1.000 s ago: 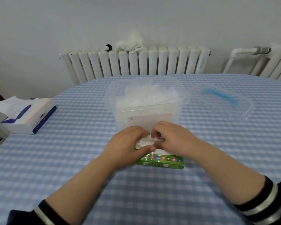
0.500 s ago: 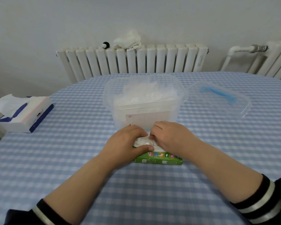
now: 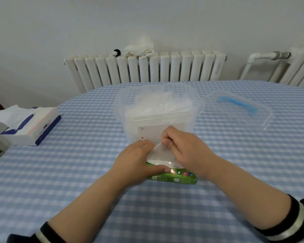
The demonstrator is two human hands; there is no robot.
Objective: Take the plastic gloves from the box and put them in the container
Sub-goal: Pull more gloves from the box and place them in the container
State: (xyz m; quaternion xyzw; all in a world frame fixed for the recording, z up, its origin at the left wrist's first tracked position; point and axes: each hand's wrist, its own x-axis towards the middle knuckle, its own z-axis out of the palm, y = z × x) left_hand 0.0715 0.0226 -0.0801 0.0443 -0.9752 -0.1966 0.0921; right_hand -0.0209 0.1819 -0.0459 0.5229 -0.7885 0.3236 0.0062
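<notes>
**Drawing a glove out of the box**

The right hand (image 3: 186, 151) pinches the top of a clear glove (image 3: 161, 153) that stands partly out of the green box (image 3: 174, 178). The left hand (image 3: 136, 163) grips the box, thumb along its near edge, pinning it to the table (image 3: 77, 172). The box sits just in front of the container (image 3: 158, 118), which is open and already holds a heap of gloves (image 3: 158, 102).

To do this well, I judge the pull should go straight up and a little away, slow enough that only one sheet comes free; thin film tends to drag its neighbours out. The left hand should press down so the light box does not lift. Once free, the glove needs to clear the near rim of the container before it is dropped in.

Room is good: open cloth lies on both sides. The lid (image 3: 240, 109) lies to the right of the container, well apart, and the tissue pack (image 3: 28, 127) is far left near the table edge.
</notes>
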